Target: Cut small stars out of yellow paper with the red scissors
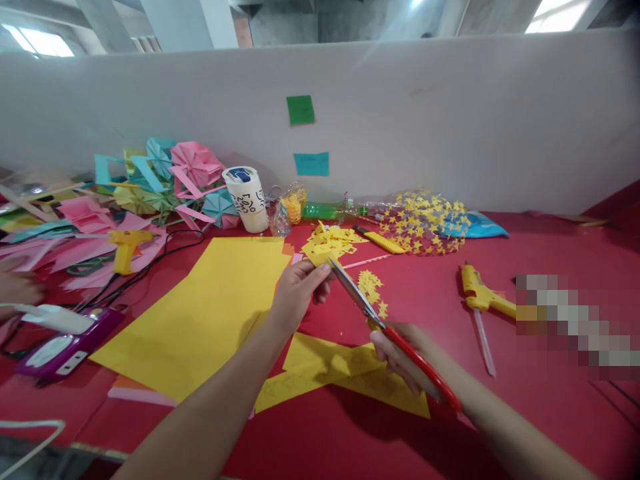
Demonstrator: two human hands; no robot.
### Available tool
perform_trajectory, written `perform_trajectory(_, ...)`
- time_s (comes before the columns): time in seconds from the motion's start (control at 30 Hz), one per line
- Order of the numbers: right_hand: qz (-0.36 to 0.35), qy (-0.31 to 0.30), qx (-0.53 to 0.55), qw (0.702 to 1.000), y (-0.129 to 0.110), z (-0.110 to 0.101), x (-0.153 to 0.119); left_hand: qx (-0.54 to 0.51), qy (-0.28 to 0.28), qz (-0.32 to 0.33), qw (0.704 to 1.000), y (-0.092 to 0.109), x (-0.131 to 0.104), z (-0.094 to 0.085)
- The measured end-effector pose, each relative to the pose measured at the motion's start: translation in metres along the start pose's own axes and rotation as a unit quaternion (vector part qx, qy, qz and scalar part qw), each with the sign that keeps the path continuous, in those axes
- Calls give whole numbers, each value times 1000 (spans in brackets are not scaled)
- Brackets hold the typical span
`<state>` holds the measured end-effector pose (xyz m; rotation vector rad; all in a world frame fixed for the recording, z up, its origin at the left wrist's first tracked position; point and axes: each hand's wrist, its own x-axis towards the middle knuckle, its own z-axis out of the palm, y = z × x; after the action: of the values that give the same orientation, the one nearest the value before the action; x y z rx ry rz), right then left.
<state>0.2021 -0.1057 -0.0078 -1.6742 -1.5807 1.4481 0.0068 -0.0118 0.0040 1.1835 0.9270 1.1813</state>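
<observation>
Between the fingertips of my left hand (300,290) a small piece of yellow paper (323,259) is pinched. My right hand (403,350) grips red-handled scissors (361,300), whose blade tips reach up to that piece beside my left thumb. Just right of the blades lies a small heap of cut yellow paper stars (370,287). Yellow scraps (333,240) are piled behind my left hand. Under my forearms, yellow paper strips (320,367) with faint marks cross one another on the red table. A large yellow sheet (215,307) spreads to the left.
Two glue guns (477,290) (125,250) lie at the right and left. A yellow cutter (385,241), a star-covered clear bottle (425,223), a green bottle (323,211) and a white tumbler (247,200) line the back. At left are a purple power strip (70,343), paper flowers (195,167) and another person's hand (17,287).
</observation>
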Motion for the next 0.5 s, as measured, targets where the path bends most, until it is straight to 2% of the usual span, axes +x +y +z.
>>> perform_trajectory(0.2, -19, -3, -3, 1000, 0, -3, 0, -15, -18, -19, 1000, -1, 3, -5)
perform_trajectory(0.5, 1, -4, -10, 1000, 0, -3, 2, -28, -20, -30, 999, 1, 3, -5)
